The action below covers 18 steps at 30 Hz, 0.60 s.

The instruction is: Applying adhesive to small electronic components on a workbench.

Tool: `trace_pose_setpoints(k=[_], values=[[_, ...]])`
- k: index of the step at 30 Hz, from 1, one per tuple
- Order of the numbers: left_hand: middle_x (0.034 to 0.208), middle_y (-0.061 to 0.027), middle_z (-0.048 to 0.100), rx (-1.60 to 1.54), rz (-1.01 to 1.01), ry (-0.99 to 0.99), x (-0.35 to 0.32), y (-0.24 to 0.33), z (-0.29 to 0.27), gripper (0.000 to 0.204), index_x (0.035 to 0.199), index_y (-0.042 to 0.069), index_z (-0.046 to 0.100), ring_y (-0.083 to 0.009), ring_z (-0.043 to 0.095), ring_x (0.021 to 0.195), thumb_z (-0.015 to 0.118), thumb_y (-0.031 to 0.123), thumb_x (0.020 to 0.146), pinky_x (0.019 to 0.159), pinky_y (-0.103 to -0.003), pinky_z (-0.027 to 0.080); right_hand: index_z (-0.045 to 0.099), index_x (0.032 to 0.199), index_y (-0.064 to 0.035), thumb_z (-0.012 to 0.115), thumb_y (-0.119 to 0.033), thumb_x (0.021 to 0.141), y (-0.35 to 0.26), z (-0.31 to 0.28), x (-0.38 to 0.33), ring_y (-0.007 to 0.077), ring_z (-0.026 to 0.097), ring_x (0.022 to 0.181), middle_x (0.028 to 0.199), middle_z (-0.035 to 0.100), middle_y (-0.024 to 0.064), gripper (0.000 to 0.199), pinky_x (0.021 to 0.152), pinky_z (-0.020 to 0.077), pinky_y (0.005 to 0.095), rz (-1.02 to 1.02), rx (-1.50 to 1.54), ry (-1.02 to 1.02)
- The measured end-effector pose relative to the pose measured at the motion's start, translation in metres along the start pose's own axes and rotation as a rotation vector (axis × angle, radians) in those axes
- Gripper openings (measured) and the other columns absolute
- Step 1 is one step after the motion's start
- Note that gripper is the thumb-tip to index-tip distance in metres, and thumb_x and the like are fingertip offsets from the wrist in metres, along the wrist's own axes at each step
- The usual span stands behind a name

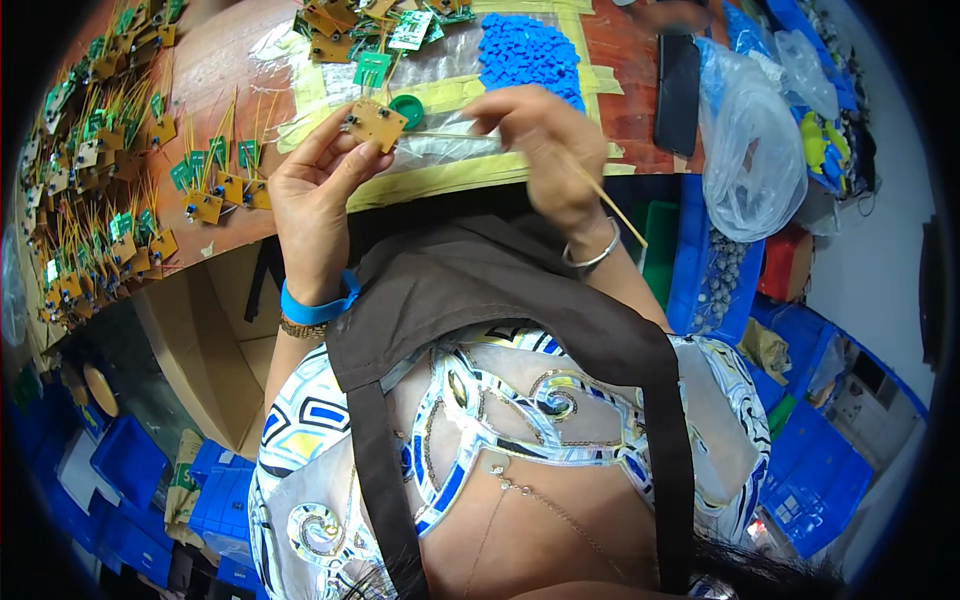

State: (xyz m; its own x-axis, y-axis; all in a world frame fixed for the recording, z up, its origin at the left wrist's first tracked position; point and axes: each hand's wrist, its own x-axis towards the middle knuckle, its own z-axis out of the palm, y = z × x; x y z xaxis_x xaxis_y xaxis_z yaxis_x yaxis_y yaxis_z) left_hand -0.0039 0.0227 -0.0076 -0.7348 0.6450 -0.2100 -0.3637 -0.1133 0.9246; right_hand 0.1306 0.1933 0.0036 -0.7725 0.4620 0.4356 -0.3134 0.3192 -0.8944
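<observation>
My left hand pinches a small tan circuit board with dark buttons on it, above the near edge of the work table. In my right hand, slightly blurred, is a thin pale stick; its tip points left toward the board, and its long end slants down past my wrist. Just behind the held board sits a small round green cap. Beyond it lies a green circuit board. A heap of small blue pieces lies farther right on the yellow-taped plastic sheet.
Many wired tan and green boards cover the table's left side. A dark phone and a clear plastic bag lie at the right. Below the edge are a cardboard box and a blue bin.
</observation>
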Motion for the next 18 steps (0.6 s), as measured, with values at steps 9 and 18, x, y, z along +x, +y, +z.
trace_pose_setpoints(k=[9,18], values=[[0.095,-0.0090,0.064,0.039,0.022,-0.020,-0.001,-0.003,0.005,0.040,0.126,-0.005,0.055,-0.0185,0.067,0.084,0.064,-0.003,0.087,0.079,-0.028,0.057,0.065,0.091,-0.0043,0.073,-0.004,0.072,0.045,-0.027,0.005,0.0253,0.061,0.076,0.077,0.064,0.0079,0.021,0.068,0.0473,0.0355,-0.205,-0.779,0.001],[0.094,-0.0088,0.064,0.048,0.029,-0.024,0.001,-0.003,0.007,0.040,0.126,-0.004,0.055,-0.0184,0.067,0.084,0.064,-0.003,0.087,0.079,-0.028,0.057,0.065,0.091,-0.0050,0.074,-0.003,0.069,0.054,-0.014,0.007,0.0234,0.061,0.079,0.079,0.065,0.0051,0.024,0.072,0.0456,0.0354,-0.136,-0.820,-0.036]])
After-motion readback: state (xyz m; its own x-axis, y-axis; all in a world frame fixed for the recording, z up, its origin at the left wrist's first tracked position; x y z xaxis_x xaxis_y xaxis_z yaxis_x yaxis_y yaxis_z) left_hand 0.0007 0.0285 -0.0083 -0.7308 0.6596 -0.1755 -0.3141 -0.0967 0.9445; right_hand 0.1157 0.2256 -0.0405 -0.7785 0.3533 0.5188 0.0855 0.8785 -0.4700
